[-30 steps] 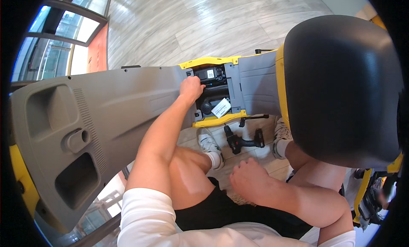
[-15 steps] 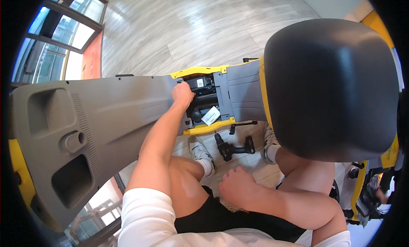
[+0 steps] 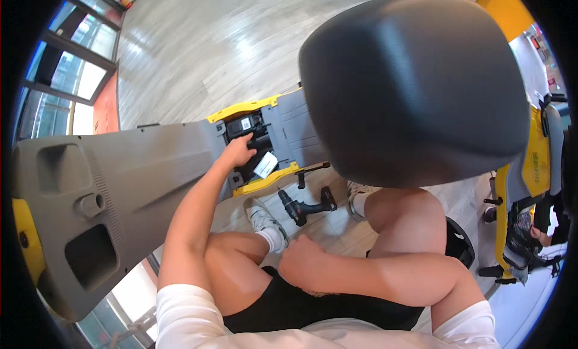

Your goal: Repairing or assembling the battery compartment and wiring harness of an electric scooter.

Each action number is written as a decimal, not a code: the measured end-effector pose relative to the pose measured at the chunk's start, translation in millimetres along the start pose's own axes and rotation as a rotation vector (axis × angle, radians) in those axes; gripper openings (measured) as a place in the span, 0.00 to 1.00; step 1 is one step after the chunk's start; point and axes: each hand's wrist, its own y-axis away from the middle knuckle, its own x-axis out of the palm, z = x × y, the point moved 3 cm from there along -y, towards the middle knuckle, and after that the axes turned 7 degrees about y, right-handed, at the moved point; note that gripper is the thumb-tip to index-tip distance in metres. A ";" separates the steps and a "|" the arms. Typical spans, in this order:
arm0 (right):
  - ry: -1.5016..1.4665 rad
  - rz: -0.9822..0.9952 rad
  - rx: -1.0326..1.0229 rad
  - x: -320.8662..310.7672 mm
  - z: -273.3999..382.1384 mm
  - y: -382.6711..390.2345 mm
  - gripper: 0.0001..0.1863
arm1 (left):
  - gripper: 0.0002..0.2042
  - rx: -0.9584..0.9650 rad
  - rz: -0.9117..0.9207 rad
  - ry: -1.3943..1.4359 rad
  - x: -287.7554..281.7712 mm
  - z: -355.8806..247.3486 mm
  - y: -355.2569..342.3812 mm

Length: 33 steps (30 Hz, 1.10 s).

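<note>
My left hand [image 3: 239, 151] reaches over a recessed compartment [image 3: 263, 132] in the floor of a grey and yellow scooter-like vehicle. Its index finger stretches toward a black box with a white label [image 3: 246, 124], and the thumb stands apart. I cannot tell whether the fingertip touches anything. Beside the hand, a white labelled card or packet [image 3: 265, 165] lies tilted in the compartment's near part. Above my lap, my right hand [image 3: 301, 259] is curled into a loose fist; nothing shows in it, and its fingers are partly hidden.
A black cordless drill [image 3: 306, 208] lies on the wooden floor between my feet. A large black seat [image 3: 415, 87] rises at the right. The grey front panel [image 3: 144, 168] with its pockets extends left. Farther right stand another yellow vehicle [image 3: 536, 159] and a person's hand [image 3: 537, 233].
My left hand has moved from the compartment's left edge farther over its middle, index finger extended. My right hand stays curled near my lap. The whole view has shifted.
</note>
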 end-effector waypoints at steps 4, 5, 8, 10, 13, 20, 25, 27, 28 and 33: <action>0.023 -0.267 0.017 6.3 -5.9 -4.3 0.08 | 0.24 0.078 0.076 -0.173 -25.0 -18.5 20.3; 0.021 -0.126 0.030 -1.5 -11.5 -5.7 0.10 | 0.24 0.075 0.135 -0.150 -33.7 -32.2 29.0; 0.031 0.028 0.039 -17.0 -7.1 -12.0 0.15 | 0.23 0.168 0.151 -0.022 -61.8 -32.6 77.0; 0.015 0.062 0.134 -9.9 -30.2 -8.4 0.16 | 0.22 0.137 0.174 0.072 -65.8 -85.4 113.2; 0.048 0.129 0.149 -10.3 -37.6 -12.6 0.17 | 0.18 0.134 0.032 0.140 -70.0 -85.2 187.4; -0.080 -0.370 0.124 -28.4 -22.0 54.1 0.15 | 0.13 0.126 -0.152 0.205 -51.3 -82.0 248.8; -0.308 -1.169 -0.165 25.4 -22.8 245.4 0.07 | 0.15 0.059 0.123 0.302 -40.0 -41.1 234.3; -0.410 -1.010 0.619 132.6 -56.0 307.8 0.09 | 0.16 0.072 0.149 0.361 -42.8 -46.4 229.6; -0.374 -0.845 0.930 171.4 -58.2 341.5 0.12 | 0.16 0.077 0.152 0.376 -46.4 -49.3 230.4; -0.534 -0.739 1.882 464.6 -39.9 484.3 0.21 | 0.15 0.107 0.187 0.422 -44.5 -41.7 222.4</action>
